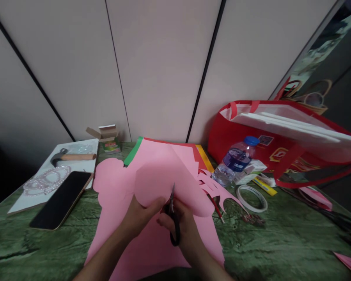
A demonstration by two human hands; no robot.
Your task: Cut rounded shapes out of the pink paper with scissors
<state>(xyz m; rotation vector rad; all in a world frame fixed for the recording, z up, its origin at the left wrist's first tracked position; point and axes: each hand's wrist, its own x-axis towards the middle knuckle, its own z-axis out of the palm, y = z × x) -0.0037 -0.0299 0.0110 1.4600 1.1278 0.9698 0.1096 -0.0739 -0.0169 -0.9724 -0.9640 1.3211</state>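
My right hand [185, 226] is closed on a pair of scissors [176, 232] with black handles, its narrow blades pointing away from me. The blades lie against a curved piece of pink paper [160, 177], seemingly at its notch. My left hand [137, 216] pinches the near edge of this paper, its thumb close to the scissors. Beneath both hands spread larger pink sheets [114, 218], one with a scalloped outline at the left. Green, red and yellow sheets [203, 154] show at the back of the stack. Pink offcuts [219, 191] lie to the right.
On the left are a black phone [62, 200], a hammer [76, 157], beaded strands [46, 180] and a small opened box [109, 142]. On the right stand a water bottle [235, 162] and a red bag [222, 127], with a tape roll [265, 205] and a yellow-packed item [265, 186] nearby.
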